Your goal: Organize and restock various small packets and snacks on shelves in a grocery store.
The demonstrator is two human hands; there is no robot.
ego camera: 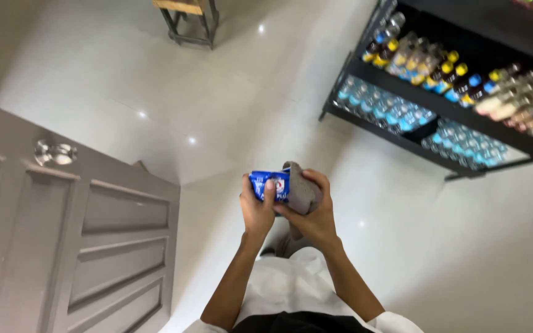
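My left hand (255, 208) grips a small blue packet (269, 184) with white and red print, thumb laid across its front. My right hand (313, 213) holds a folded grey cloth (302, 188) pressed against the right side of the packet. Both hands are raised in front of my chest, close together and touching around the packet. Below them show my white shirt and dark garment.
A black shelf rack (396, 126) at the upper right carries rows of bottles with blue, yellow and pale caps (439, 68). A grey panelled door (63, 234) with a round knob (55, 152) stands open at the left. Glossy white floor tiles (186, 92) lie below; a stool frame (189, 21) stands far off.
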